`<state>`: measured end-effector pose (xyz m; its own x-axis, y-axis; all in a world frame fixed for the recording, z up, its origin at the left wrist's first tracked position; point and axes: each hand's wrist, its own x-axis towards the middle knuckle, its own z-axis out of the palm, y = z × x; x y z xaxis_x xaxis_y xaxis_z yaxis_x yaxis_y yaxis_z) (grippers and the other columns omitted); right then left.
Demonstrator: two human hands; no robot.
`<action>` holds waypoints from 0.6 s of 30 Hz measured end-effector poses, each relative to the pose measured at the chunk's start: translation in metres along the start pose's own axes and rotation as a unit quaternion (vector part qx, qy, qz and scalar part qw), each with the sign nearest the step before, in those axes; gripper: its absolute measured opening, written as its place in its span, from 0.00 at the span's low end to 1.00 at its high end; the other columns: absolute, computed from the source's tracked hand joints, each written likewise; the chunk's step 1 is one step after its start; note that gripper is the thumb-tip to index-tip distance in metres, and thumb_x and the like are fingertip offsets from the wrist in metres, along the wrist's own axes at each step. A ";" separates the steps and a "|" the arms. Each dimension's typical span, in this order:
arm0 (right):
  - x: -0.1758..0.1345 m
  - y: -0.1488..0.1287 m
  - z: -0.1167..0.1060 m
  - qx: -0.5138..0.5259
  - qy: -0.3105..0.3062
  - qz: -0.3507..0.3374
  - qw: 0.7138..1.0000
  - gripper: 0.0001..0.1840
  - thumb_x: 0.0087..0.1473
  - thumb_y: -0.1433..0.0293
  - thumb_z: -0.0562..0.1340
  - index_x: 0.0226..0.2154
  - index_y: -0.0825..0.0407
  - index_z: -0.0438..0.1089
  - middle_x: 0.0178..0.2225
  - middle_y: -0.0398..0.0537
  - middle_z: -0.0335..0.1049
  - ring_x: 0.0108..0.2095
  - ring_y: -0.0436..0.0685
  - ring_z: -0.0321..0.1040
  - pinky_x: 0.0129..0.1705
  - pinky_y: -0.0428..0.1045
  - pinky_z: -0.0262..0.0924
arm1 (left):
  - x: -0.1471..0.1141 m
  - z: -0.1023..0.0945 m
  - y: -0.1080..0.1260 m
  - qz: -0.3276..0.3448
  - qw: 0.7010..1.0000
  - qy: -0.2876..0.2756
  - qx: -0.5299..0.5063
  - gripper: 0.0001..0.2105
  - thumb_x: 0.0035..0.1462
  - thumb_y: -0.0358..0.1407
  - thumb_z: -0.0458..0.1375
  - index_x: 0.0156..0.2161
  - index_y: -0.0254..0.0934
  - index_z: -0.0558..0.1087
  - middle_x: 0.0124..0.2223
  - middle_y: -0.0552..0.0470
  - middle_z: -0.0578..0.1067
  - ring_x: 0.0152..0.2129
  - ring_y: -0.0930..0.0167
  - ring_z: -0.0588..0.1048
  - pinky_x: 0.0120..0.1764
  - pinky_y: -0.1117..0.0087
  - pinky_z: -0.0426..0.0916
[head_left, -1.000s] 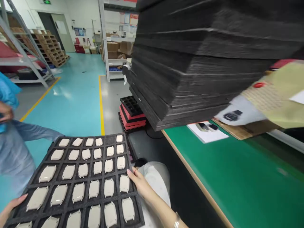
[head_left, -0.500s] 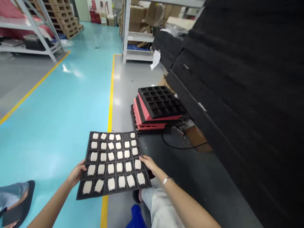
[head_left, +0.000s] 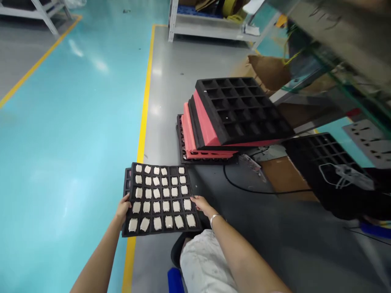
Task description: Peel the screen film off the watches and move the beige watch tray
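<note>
A black foam tray [head_left: 152,200] with rows of square pockets is held low in front of me. Nearly every pocket holds a pale, watch-shaped piece [head_left: 157,206]; one in the far row has none. My left hand [head_left: 122,206] grips the tray's left edge, fingers partly hidden beneath it. On the opposite edge, my right hand [head_left: 201,204] pinches the rim with the thumb on top. Part of another dark tray [head_left: 127,179] shows under the far left side of the held one; whether they touch, I cannot tell.
Beyond the tray, black and pink foam trays [head_left: 210,126] are stacked on the grey floor. A black cable [head_left: 244,188] runs beside them. To the right are a cardboard box [head_left: 265,71], a glass-topped bench and a power strip [head_left: 371,140]. A metal shelf [head_left: 207,28] stands ahead.
The view has tilted down and come nearer the stack. Both hands still hold the tray, now over a dark tray at its left. The black panels on the right have given way to the bench.
</note>
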<state>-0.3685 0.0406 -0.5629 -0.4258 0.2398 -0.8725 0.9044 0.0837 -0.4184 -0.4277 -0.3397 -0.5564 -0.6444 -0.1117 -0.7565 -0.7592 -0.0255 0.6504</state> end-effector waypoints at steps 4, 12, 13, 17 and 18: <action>0.033 0.008 0.007 -0.008 -0.005 0.014 1.000 0.13 0.66 0.64 0.62 0.48 0.56 0.69 0.42 0.50 0.71 0.37 0.54 0.71 0.38 0.52 0.71 | 0.024 0.003 -0.016 0.006 0.999 0.031 0.002 0.16 0.66 0.37 0.60 0.55 0.33 0.70 0.47 0.46 0.76 0.35 0.68 0.76 0.38 0.64 0.74; 0.045 0.021 0.024 -0.019 -0.032 0.028 0.999 0.17 0.66 0.63 0.61 0.53 0.55 0.67 0.49 0.53 0.69 0.42 0.58 0.71 0.42 0.55 0.72 | 0.039 0.007 -0.040 0.040 0.996 0.070 0.028 0.18 0.66 0.35 0.59 0.59 0.34 0.67 0.54 0.43 0.73 0.47 0.62 0.75 0.50 0.54 0.72; 0.041 0.022 0.023 -0.027 -0.040 0.029 0.998 0.17 0.66 0.63 0.62 0.54 0.55 0.67 0.49 0.53 0.69 0.43 0.58 0.71 0.43 0.55 0.72 | 0.039 0.006 -0.041 0.042 0.995 0.079 0.038 0.18 0.66 0.35 0.59 0.59 0.34 0.67 0.54 0.43 0.72 0.48 0.61 0.74 0.52 0.53 0.71; 0.019 0.021 0.024 -0.080 -0.071 0.036 0.994 0.18 0.66 0.64 0.62 0.54 0.55 0.66 0.50 0.53 0.69 0.43 0.58 0.71 0.43 0.56 0.71 | 0.032 -0.001 -0.044 0.042 0.990 0.104 0.085 0.18 0.65 0.35 0.60 0.58 0.34 0.68 0.57 0.42 0.71 0.52 0.59 0.72 0.55 0.49 0.68; 0.012 0.022 0.026 -0.100 -0.080 0.038 0.991 0.18 0.66 0.63 0.62 0.54 0.55 0.66 0.50 0.53 0.69 0.43 0.58 0.72 0.43 0.56 0.71 | 0.028 -0.004 -0.045 0.041 0.989 0.107 0.097 0.18 0.65 0.36 0.60 0.58 0.34 0.68 0.58 0.42 0.70 0.53 0.58 0.71 0.56 0.49 0.67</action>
<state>-0.3545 0.0200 -0.5889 -0.3398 0.0988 -0.9353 0.9147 0.2658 -0.3043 -0.4108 -0.3453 -0.6064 -0.6855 -0.3144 -0.6567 -0.7224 0.1815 0.6672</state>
